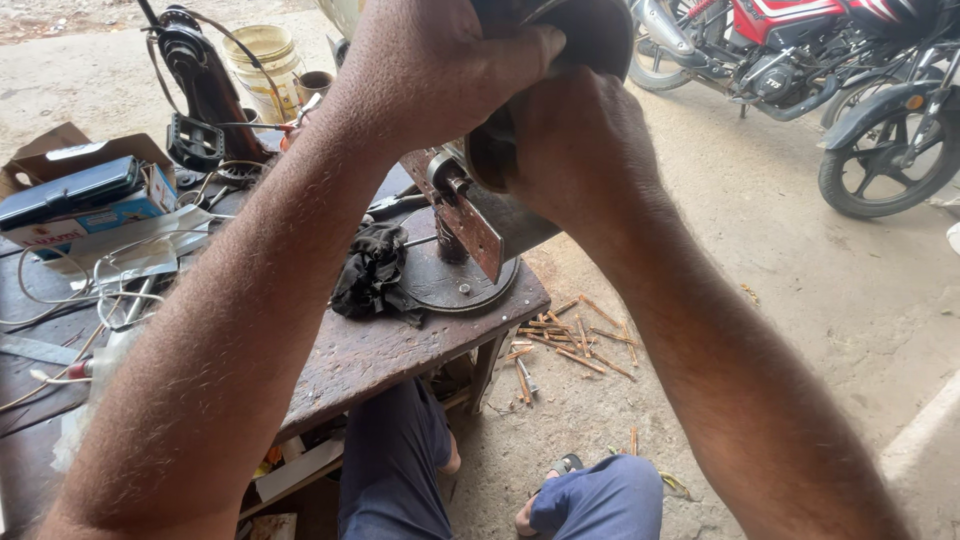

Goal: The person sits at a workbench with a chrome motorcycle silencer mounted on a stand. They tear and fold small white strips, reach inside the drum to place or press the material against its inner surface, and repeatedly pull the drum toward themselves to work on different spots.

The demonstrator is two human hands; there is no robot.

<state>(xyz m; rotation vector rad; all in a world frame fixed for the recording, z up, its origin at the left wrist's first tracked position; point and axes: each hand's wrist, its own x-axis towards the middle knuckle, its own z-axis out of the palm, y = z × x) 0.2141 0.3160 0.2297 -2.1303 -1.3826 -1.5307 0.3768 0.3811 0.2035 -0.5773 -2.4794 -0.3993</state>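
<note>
**Both hands clamp a round metal part**

The left hand (440, 65) and right hand (575, 140) grip a dark round metal part (590, 35) between them, raised above the wooden desk (380, 350), over a rusty bracket (465, 215).

Rusty metal bracket (468, 225), worn wooden table (380, 355), matt black cloth (372, 270).

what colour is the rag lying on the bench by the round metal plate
Black, a crumpled rag; the head view shows it.
</note>
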